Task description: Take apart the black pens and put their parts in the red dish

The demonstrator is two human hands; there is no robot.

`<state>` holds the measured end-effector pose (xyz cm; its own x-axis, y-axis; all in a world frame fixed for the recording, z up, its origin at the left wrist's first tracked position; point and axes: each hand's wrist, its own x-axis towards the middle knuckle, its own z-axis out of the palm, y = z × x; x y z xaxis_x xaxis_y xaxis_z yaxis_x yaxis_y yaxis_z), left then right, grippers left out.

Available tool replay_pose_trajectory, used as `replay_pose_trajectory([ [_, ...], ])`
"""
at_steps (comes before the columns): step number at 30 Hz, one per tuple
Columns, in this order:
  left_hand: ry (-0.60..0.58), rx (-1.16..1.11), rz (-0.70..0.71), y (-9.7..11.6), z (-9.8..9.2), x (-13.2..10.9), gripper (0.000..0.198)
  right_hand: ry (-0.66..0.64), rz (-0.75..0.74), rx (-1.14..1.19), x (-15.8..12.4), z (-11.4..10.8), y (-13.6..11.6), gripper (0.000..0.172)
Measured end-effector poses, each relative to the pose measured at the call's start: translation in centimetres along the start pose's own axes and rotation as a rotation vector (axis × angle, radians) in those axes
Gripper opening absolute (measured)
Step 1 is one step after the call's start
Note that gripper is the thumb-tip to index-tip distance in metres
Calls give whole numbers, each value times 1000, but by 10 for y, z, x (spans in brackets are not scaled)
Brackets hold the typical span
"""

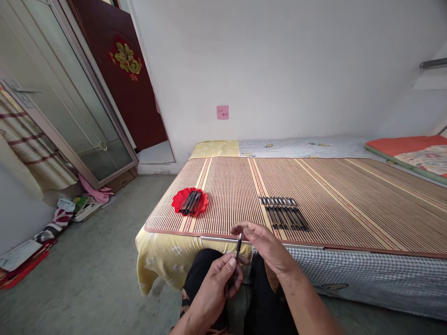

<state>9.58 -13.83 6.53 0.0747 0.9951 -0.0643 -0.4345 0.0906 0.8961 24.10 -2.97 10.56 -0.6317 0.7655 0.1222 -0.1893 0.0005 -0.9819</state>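
Just past the bed's front edge, my left hand point(223, 274) is closed around the lower part of a black pen point(239, 246), which stands nearly upright with a light, shiny tip at the top. My right hand point(263, 242) curls in from the right, its thumb and fingers at that tip; a small part held there is too hidden to make out. On the mat to the left, a red scalloped dish point(175, 201) holds several dark pens point(190, 202). Right of my hands, several black pens point(283, 213) lie side by side in a row.
A striped bamboo mat point(230, 186) covers the bed. Folded bedding point(419, 153) lies at the far right. A pink note point(222, 112) is stuck to the wall. At left are a glazed door point(87, 107) and things piled on the floor point(31, 251).
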Motion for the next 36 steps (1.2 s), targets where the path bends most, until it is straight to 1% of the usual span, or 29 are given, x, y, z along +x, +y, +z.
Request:
replay_pose_trajectory([
  [2,6,-18,-6,1,0,1,43,-36,-33,-18,0,-1,1,35],
  [5,-1,-31,-14,1,1,1,44,-9,-37,-29,2,-1,3,28],
  [8,-7,-37,-15,2,1,1,43,44,5,11,3,-2,6,31],
  [12,-1,-82,-39,2,2,0,43,-15,2,14,1,-4,8,36],
  [14,3,-101,-49,3,3,0,45,-41,-8,-15,1,-4,8,33],
  [16,5,-94,-44,2,3,0,45,-31,-18,-31,1,-4,9,29],
  [18,6,-61,-25,-1,2,1,46,-3,-23,-36,2,-1,9,29],
  [21,29,13,-6,-6,-3,2,47,30,-10,-42,2,4,9,30],
  [24,85,57,-13,-13,-9,4,47,37,1,-29,4,8,13,32],
  [26,121,70,-21,-18,-14,6,47,33,4,-29,7,10,20,34],
  [29,153,81,-46,-28,-25,12,48,19,25,-60,11,11,40,38],
  [31,166,74,-65,-37,-36,17,50,9,36,-219,16,10,57,43],
  [33,191,64,-74,-46,-49,23,53,36,46,-483,23,5,73,48],
  [34,212,61,-72,-51,-56,27,56,75,57,-603,28,0,79,49],
  [36,266,69,-53,-61,-69,32,59,195,89,-782,40,-16,87,50],
])
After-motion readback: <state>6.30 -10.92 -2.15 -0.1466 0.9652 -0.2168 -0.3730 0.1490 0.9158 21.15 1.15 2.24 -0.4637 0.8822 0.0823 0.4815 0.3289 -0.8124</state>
